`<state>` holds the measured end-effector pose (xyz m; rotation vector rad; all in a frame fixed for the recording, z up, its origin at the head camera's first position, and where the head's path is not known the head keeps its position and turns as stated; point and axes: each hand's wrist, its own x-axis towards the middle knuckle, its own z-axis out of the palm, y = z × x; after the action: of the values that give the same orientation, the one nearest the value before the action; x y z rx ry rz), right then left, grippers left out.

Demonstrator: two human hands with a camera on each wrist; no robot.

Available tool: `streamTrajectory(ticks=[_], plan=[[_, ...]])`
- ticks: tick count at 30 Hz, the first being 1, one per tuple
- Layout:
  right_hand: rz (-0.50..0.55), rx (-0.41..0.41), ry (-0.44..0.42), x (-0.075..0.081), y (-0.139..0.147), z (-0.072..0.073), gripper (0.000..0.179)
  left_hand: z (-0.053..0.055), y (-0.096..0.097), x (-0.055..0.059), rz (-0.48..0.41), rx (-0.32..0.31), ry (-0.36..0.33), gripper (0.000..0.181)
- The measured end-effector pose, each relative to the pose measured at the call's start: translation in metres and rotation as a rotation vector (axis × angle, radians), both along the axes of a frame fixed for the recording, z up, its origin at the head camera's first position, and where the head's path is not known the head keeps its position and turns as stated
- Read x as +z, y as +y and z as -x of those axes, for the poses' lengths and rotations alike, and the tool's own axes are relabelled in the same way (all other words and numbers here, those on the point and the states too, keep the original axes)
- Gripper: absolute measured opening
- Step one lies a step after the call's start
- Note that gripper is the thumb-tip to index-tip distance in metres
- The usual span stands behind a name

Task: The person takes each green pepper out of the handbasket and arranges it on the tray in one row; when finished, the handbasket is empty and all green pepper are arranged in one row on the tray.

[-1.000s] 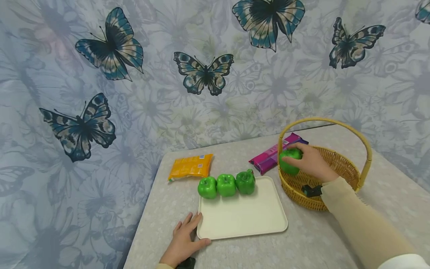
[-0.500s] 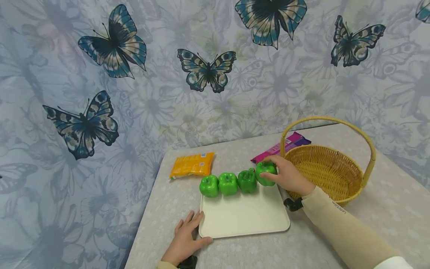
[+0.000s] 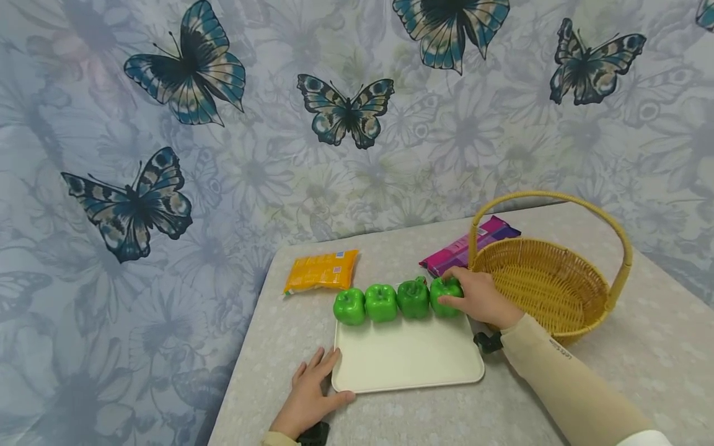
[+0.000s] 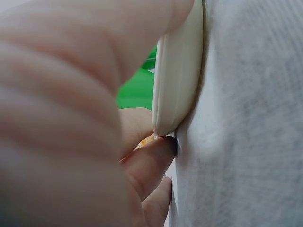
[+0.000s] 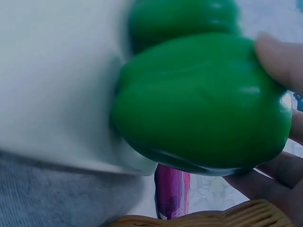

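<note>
Along the far edge of a cream tray [image 3: 409, 359] stand several green bell peppers in a row. My right hand [image 3: 481, 297] grips the rightmost bell pepper [image 3: 444, 298], thumb on the near side and fingers behind. In the right wrist view this bell pepper [image 5: 203, 104] touches the tray surface, with a neighbouring bell pepper [image 5: 184, 19] close against it. My left hand [image 3: 308, 395] lies at the tray's near left corner, fingers spread. Its thumb touches the front edge and its fingers the left side. In the left wrist view the fingers [image 4: 151, 158] meet the tray rim [image 4: 177, 80].
A yellow wicker basket [image 3: 549, 279] with a tall handle stands right of the tray, close to the right forearm. Behind are an orange packet [image 3: 321, 271] and a purple-pink packet [image 3: 468, 246]. A butterfly-patterned cloth [image 3: 251, 155] hangs beyond the table.
My right hand has carried a bell pepper left out of the basket and lowered it onto the tray at the row's right end. The left hand stays at the tray corner.
</note>
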<state>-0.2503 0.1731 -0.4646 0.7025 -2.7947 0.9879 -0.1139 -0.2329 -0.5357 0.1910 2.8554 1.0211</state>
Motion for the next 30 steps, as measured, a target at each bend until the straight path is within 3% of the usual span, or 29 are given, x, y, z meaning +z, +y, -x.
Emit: streamTrajectory(ticks=[5,14,24,30], plan=[[0.023,0.009,0.025,-0.0020,0.0004,-0.0012,0.046,-0.0019,0.0016,0.0023,-0.007,0.001,-0.004,0.102],[0.027,0.017,0.024,-0.0020,-0.0015,-0.0025,0.067,-0.0044,0.0017,0.0039,-0.007,0.000,-0.002,0.101],[-0.011,0.021,0.061,-0.0026,-0.0043,-0.0056,0.067,-0.0045,-0.0002,0.0030,-0.019,-0.004,0.006,0.100],[-0.024,0.018,0.032,-0.0033,-0.0053,-0.0051,0.069,-0.0022,-0.0011,0.0010,-0.022,-0.007,-0.003,0.100]])
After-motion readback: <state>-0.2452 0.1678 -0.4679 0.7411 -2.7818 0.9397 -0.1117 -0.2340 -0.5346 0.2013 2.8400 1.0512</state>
